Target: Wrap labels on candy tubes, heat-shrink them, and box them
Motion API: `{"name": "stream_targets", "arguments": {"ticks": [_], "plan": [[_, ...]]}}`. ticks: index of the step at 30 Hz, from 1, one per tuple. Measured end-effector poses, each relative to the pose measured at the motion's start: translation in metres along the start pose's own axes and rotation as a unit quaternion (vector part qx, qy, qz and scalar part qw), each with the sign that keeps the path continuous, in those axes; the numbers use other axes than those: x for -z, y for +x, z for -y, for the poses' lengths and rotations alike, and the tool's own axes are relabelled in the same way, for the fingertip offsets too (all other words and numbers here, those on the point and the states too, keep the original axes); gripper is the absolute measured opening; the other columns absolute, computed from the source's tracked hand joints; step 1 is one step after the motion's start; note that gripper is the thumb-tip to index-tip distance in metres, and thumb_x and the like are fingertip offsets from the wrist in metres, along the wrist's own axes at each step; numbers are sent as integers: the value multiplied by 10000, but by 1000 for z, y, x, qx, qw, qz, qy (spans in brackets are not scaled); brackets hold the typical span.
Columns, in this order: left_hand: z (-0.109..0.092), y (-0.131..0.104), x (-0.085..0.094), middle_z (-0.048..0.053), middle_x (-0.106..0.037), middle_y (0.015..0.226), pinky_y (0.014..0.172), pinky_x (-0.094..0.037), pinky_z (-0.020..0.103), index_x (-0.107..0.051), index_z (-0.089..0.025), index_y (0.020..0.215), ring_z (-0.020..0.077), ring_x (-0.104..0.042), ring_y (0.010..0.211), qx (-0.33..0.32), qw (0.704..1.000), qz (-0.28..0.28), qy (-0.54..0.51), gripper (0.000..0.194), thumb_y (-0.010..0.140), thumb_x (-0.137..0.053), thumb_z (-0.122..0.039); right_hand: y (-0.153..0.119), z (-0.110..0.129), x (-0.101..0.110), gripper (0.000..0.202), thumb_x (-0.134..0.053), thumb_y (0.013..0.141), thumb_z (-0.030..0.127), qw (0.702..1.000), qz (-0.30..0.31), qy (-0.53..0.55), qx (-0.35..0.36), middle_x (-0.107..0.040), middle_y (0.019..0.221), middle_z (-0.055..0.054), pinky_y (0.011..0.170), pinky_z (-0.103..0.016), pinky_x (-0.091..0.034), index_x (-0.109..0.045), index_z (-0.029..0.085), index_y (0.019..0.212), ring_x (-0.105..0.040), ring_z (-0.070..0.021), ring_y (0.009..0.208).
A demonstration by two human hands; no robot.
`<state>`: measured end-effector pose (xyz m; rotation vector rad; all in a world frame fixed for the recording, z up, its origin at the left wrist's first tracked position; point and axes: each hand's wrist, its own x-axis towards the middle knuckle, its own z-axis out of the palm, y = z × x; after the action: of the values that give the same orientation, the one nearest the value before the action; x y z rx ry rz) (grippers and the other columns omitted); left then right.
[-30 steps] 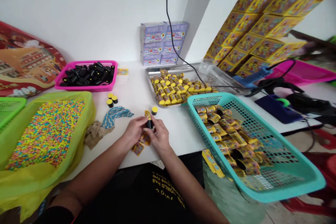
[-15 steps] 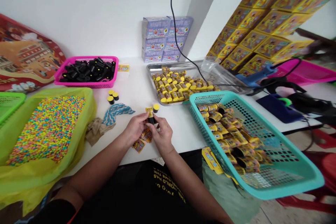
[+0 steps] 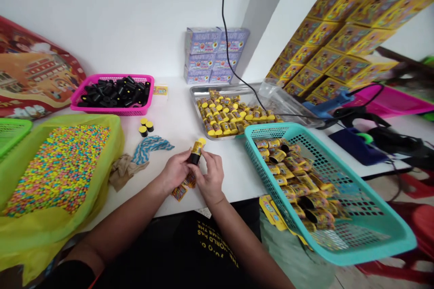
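Head view: the left hand (image 3: 176,170) and right hand (image 3: 210,175) together pinch a small black plastic cylinder (image 3: 195,158) in a printed yellow sleeve (image 3: 196,148), above the white table (image 3: 237,167). Uneven pressure could crease the sleeve; a loosened pinch could drop the cylinder.

Candy bin (image 3: 114,153) left of tube (image 3: 196,151), basket (image 3: 389,237) right, tray (image 3: 194,100) behind
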<state>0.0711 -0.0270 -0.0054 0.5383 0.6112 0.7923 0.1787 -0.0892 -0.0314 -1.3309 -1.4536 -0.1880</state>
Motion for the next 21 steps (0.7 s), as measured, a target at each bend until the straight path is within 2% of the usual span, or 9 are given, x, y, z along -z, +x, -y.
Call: {"name": "stream_targets", "arguments": {"ticks": [3, 9, 11, 15, 21], "plan": [[-2, -1, -2, 32, -655, 721, 602, -458, 230, -715, -147, 772, 122, -589, 647, -31, 999, 7, 6, 209, 680, -807, -311, 0, -2, -1, 467, -640, 898, 317, 1000, 5, 0, 6, -634, 1064, -120, 821, -442, -545, -548, 229, 1348, -593, -254, 958], [0, 0, -1, 68, -677, 744, 616, -469, 267, -707, -138, 783, 181, -637, 729, -63, 997, 2, 36, 285, 695, -789, -396, -1, -3, -5, 420, -586, 916, 222, 999, 21, -5, 47, -661, 1046, -112, 816, -435, -538, -568, 250, 1335, -595, -247, 951], [0, 1, 1, 71, -669, 731, 617, -471, 270, -700, -129, 779, 184, -638, 726, -52, 998, 6, 28, 300, 687, -796, -398, 0, -1, -6, 427, -593, 913, 233, 999, 25, -3, 47, -659, 1077, -119, 837, -446, -537, -567, 251, 1338, -595, -254, 983], [0, 1, 4, 53, -644, 703, 575, -463, 263, -682, -120, 807, 167, -617, 663, -20, 999, 35, 8, 309, 674, -806, -369, 0, -1, -6, 470, -618, 905, 284, 999, 15, 0, 28, -652, 1081, -121, 824, -436, -550, -536, 239, 1366, -604, -249, 965], [4, 1, 4, 8, -623, 695, 594, -459, 233, -606, -146, 706, 120, -594, 643, -58, 998, 8, -30, 286, 629, -843, -288, -1, -5, -9, 405, -565, 926, 223, 997, 38, -30, 68, -656, 1022, -115, 749, -390, -550, -564, 220, 1330, -590, -232, 898]]}}
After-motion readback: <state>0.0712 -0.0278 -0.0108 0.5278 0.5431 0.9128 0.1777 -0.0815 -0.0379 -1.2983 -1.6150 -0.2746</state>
